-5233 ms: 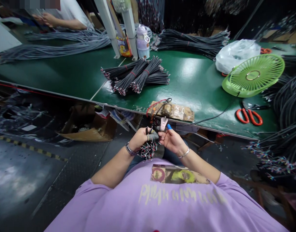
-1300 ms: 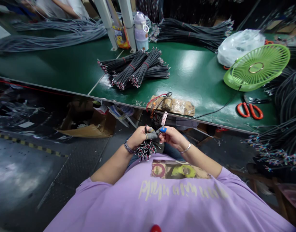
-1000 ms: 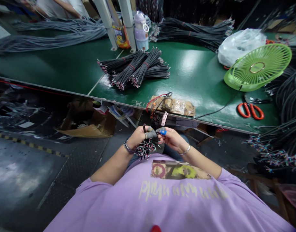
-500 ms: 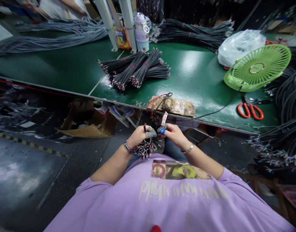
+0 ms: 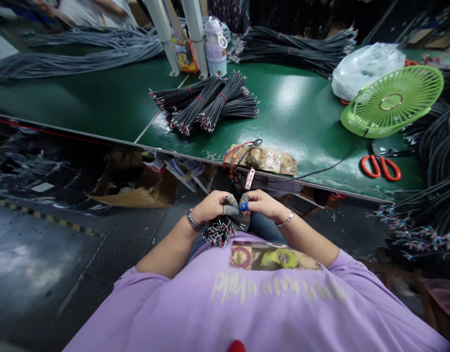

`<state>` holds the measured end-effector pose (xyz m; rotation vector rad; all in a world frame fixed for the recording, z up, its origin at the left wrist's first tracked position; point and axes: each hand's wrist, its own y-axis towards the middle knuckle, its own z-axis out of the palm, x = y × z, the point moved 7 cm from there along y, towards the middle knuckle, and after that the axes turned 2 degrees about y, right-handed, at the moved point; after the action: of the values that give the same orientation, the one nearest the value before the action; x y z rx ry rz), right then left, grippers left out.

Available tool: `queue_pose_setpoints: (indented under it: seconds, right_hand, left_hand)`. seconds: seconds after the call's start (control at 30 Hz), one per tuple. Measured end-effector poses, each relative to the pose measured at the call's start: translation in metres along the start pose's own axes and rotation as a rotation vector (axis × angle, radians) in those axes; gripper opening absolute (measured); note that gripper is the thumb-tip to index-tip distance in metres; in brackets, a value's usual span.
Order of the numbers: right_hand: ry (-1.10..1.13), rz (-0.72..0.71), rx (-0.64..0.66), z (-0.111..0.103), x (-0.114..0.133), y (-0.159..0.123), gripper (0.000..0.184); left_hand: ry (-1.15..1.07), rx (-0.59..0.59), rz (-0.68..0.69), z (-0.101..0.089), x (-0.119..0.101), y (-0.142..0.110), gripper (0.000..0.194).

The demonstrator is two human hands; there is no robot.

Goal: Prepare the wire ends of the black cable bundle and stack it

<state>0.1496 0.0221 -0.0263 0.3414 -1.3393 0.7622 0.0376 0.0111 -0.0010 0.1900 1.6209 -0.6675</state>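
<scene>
In front of my lap, my left hand (image 5: 213, 206) is closed, its fingertips covered in grey. Against it and just below sits a bundle of short black cables (image 5: 219, 231), its stripped red, white and black wire ends pointing toward me. My right hand (image 5: 263, 203) faces it in a pinch, with a grey fingertip cover and a blue wrap on one finger. The fingertips of both hands nearly meet; what lies between the right ones is too small to make out. Just beyond them, a pinkish-white slotted piece (image 5: 250, 179) hangs at the table edge beside dark wires.
Tied black cable bundles (image 5: 213, 103) lie on the green table (image 5: 111, 105). A taped cardboard strip (image 5: 272, 160) lies along its front edge. To the right are a green fan (image 5: 392, 101), red-handled scissors (image 5: 380, 167) and a plastic bag (image 5: 368, 68). A bottle (image 5: 215, 47) stands behind.
Both hands have shifted slightly, and the right fingers have dropped away from the pinkish-white piece. The wire ends under my left hand have moved a little left and toward me.
</scene>
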Motion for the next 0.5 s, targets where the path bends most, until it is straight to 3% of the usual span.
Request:
queue_pose_setpoints:
  seconds: [0.17,0.23,0.37,0.43,0.5]
  right_hand:
    - [0.098,-0.054,-0.366,-0.026,-0.007,-0.002,0.024]
    - [0.266,-0.016,-0.423,-0.032,-0.014,-0.003,0.029]
    - [0.582,0.113,-0.274,-0.023,-0.018,0.002,0.043]
    - [0.609,0.107,-0.186,-0.017,-0.012,0.007,0.044]
    - [0.531,0.037,-0.214,-0.018,-0.005,0.010,0.041]
  left_hand:
    - [-0.033,0.002,0.008,-0.001,0.002,-0.002,0.020]
    - [-0.055,-0.031,0.025,-0.007,0.001,0.000,0.021]
    - [-0.129,-0.102,0.036,-0.017,-0.002,0.005,0.023]
    - [-0.187,-0.130,0.039,-0.020,-0.004,0.008,0.024]
    - [-0.240,-0.154,0.039,-0.020,-0.006,0.011,0.024]
